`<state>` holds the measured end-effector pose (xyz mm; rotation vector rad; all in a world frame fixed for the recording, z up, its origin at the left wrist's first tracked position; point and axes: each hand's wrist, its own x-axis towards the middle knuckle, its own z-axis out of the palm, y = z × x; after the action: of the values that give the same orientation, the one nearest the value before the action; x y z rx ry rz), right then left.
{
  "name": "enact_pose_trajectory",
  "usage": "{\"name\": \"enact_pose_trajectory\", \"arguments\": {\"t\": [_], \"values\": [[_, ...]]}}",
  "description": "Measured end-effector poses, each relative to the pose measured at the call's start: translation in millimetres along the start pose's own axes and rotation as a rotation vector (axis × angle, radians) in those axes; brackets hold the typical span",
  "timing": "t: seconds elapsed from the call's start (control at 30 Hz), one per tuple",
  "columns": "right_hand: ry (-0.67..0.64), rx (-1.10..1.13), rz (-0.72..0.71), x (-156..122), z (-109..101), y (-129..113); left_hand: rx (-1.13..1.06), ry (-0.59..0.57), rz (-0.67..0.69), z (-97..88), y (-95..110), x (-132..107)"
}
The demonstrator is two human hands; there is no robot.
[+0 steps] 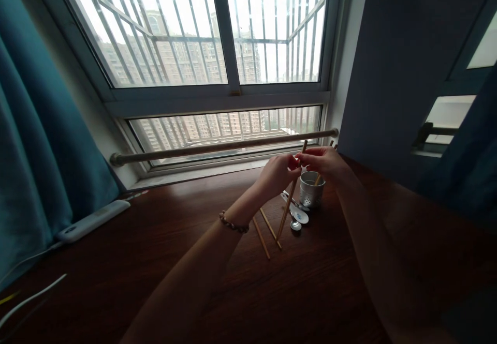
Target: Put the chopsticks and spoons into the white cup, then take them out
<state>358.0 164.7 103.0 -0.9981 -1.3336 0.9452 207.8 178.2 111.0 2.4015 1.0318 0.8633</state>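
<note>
My left hand [276,175], with a beaded bracelet on its wrist, is closed around wooden chopsticks [288,206] that slant down toward the table. The fingers of my right hand [325,162] pinch together at the upper part of the same chopsticks, touching the left fingertips. Just below my right hand stands a metal utensil cup [311,194] with holes in its side and chopsticks in it. Beside the cup lie a white spoon [300,215] and a metal spoon [295,225]. Two loose chopsticks [262,238] rest on the table left of the held ones.
The dark wooden table [186,214] reaches a window with a horizontal rail [225,147] across it. A white power strip [95,221] lies at the left by a blue curtain [42,106]. A white cable [34,296] runs in the near left corner.
</note>
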Motion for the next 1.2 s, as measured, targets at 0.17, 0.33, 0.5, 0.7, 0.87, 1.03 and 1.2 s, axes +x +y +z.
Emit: {"name": "enact_pose_trajectory", "arguments": {"t": [0.17, 0.33, 0.5, 0.7, 0.87, 1.03, 1.2], "values": [[0.298, 0.081, -0.192, -1, -31, -11, 0.089, -0.063, -0.110, -0.2, -17, 13], [0.659, -0.044, -0.477, -6, -76, -16, 0.321, -0.317, -0.533, 1.1, -77, 13], [0.649, -0.356, -0.462, 1, -102, -1, 0.425, -0.509, -0.802, 29.5, -114, -12], [0.467, -0.524, -0.248, 17, -111, 25, 0.435, -0.559, -0.887, 48.2, -130, -19], [0.428, -0.523, -0.145, 31, -123, 56, 0.393, -0.566, -0.923, 53.5, -133, -14], [0.446, -0.477, -0.075, 40, -127, 76, 0.344, -0.504, -0.918, 56.9, -132, -13], [0.427, -0.435, -0.019, 40, -126, 83, 0.266, -0.405, -0.855, 49.7, -126, -14]]}}
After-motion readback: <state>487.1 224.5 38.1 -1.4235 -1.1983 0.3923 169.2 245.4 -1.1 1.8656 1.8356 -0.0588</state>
